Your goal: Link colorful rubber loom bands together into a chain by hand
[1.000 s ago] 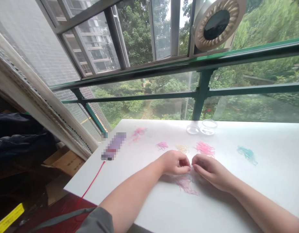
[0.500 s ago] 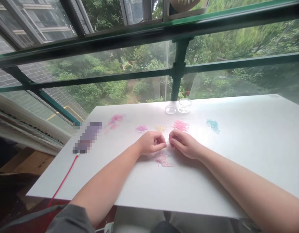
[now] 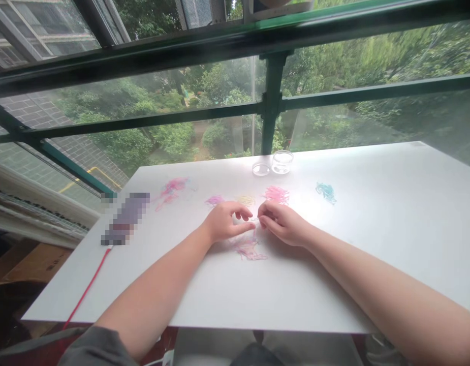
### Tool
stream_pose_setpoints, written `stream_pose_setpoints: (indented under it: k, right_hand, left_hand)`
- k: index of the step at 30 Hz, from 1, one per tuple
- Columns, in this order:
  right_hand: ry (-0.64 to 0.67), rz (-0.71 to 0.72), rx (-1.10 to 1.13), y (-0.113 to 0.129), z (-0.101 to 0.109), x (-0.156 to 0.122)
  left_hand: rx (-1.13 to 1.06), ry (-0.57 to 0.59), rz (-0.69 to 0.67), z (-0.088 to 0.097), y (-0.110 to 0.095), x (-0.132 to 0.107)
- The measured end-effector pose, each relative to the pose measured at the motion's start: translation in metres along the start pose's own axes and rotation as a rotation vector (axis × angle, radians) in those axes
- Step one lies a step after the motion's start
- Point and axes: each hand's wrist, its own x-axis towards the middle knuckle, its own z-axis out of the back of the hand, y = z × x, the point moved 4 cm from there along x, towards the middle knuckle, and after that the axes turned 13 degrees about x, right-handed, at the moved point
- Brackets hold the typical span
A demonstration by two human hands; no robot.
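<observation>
My left hand (image 3: 225,222) is above the white table, thumb and fingers apart with a gap between them. Facing it, my right hand (image 3: 284,223) pinches a thin pale strand (image 3: 254,219) that pokes out toward the left fingertips. Whether the strand touches the left hand is too small to tell. Below both hands lies a loose pile of mixed pink and purple strands (image 3: 250,250), perhaps thin elastic bands. Just beyond the hands are a purple pile (image 3: 214,200), a pale yellow pile (image 3: 245,200) and a pink pile (image 3: 276,194).
A teal pile (image 3: 326,192) lies to the right, and a mixed pink pile (image 3: 174,188) to the left. A clear round container (image 3: 282,162) and its shallow lid (image 3: 261,169) stand at the back edge. A blurred-out phone-like object (image 3: 128,218) with a red cable (image 3: 88,287) is at the left.
My left thumb and fingers have spread apart from their earlier pinch. The right hand keeps its pinch. The whole view has shifted slightly.
</observation>
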Motion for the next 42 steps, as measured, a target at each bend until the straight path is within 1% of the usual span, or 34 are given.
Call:
stream_pose_setpoints:
  k: [4,8,12,20,28,32,42]
  right_hand:
    - [0.023,-0.007,-0.026,0.0012,-0.0013,-0.0001]
    - [0.009,0.008,-0.083,0.0027,-0.0004,0.0002]
    - [0.026,0.025,-0.137,0.004,-0.0012,0.0006]
    - [0.02,0.027,-0.182,0.0047,-0.001,-0.0003]
    - [0.03,0.034,-0.195,0.0053,-0.0019,0.0003]
    - [0.043,0.044,-0.197,0.0059,-0.0023,-0.0005]
    - [0.053,0.048,-0.241,0.0074,-0.0041,-0.0005]
  left_hand:
    - [-0.002,-0.007,-0.014,-0.0014,-0.0031,0.0004]
    - [-0.011,-0.011,-0.039,-0.0005,-0.0052,0.0002]
    - [-0.022,-0.022,-0.03,0.0008,-0.0042,0.0003]
    - [-0.034,0.019,-0.061,-0.0043,-0.0034,0.0003]
    - [-0.04,0.064,-0.028,-0.0051,-0.0024,-0.0004]
    - [-0.053,0.071,-0.016,-0.0049,-0.0031,-0.0009]
    - [-0.123,0.157,-0.006,-0.0005,-0.0081,-0.0002]
